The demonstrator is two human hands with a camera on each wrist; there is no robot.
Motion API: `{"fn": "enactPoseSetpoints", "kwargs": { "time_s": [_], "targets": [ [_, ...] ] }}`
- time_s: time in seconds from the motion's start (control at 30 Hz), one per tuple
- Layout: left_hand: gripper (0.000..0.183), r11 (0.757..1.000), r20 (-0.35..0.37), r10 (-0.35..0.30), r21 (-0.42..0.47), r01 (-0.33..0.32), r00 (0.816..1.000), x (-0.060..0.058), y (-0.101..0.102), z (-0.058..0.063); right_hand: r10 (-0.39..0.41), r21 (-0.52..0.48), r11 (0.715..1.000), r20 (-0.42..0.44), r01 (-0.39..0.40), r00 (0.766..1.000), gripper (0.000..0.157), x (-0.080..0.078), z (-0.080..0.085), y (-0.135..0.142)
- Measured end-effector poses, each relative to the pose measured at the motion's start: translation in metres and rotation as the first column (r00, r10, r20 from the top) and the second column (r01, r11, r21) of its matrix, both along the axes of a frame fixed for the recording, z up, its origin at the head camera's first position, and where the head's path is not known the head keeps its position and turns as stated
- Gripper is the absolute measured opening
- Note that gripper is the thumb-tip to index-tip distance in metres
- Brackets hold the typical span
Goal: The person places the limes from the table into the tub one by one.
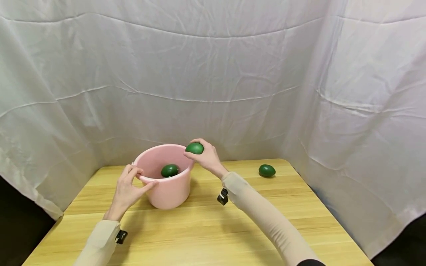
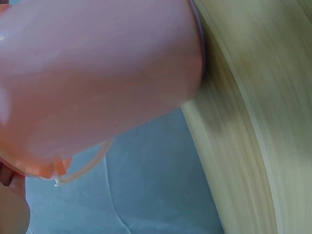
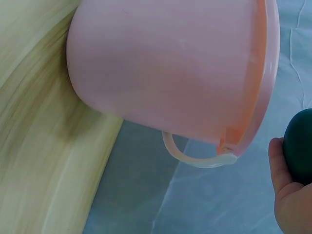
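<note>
A pink bucket [image 1: 170,195] stands on the wooden table, with a dark green avocado [image 1: 169,170] lying inside it. My left hand [image 1: 125,191] grips the near-left rim, fingers over the edge and thumb along the outer wall. In my right hand [image 1: 209,159] is another avocado [image 1: 195,148], held between thumb and fingers at the bucket's right rim in the head view. From the right wrist, this held avocado [image 3: 300,146] appears beyond the rim, apart from it.
A third avocado [image 1: 267,170] lies on the table [image 1: 213,229] toward the back right. White curtains [image 1: 213,74] hang behind and at both sides. The bucket's pale handle [image 3: 195,162] hangs down along its outer wall.
</note>
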State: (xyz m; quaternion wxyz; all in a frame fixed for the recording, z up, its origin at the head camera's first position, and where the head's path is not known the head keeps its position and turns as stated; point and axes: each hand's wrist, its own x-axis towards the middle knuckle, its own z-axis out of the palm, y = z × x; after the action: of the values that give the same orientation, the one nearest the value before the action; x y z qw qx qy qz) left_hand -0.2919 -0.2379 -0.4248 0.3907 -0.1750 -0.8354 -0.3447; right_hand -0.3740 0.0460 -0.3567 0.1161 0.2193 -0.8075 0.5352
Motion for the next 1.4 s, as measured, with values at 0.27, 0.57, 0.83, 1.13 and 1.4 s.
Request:
{"fn": "enactPoseSetpoints", "kwargs": {
  "time_s": [0.27, 0.57, 0.83, 1.13, 1.4],
  "targets": [
    [0.049, 1.0, -0.013, -0.005, -0.004, 0.005, 1.0, 0.0, 0.0, 0.0, -0.019, 0.047, 0.999, -0.018, 0.02, 1.0, 0.05, -0.001, -0.002, -0.008],
    [0.049, 1.0, -0.024, -0.005, -0.016, 0.004, 1.0, -0.001, 0.0, -0.001, 0.014, 0.119, 0.993, -0.057, -0.007, 0.998, 0.052, -0.004, -0.001, -0.018],
    [0.049, 1.0, -0.021, -0.007, -0.014, 0.006, 1.0, -0.001, 0.0, -0.001, 0.063, 0.248, 0.968, -0.084, -0.041, 0.994, 0.051, -0.01, 0.009, -0.026],
    [0.048, 1.0, -0.002, -0.003, -0.007, 0.003, 1.0, 0.003, 0.0, 0.0, 0.153, 0.446, 0.888, -0.063, -0.109, 0.986, 0.052, -0.019, 0.016, -0.032],
    [0.046, 1.0, -0.015, -0.01, -0.005, 0.01, 1.0, 0.001, 0.001, 0.002, 0.204, 0.585, 0.805, -0.115, -0.099, 0.972, 0.056, -0.021, 0.022, -0.039]
  ]
}}
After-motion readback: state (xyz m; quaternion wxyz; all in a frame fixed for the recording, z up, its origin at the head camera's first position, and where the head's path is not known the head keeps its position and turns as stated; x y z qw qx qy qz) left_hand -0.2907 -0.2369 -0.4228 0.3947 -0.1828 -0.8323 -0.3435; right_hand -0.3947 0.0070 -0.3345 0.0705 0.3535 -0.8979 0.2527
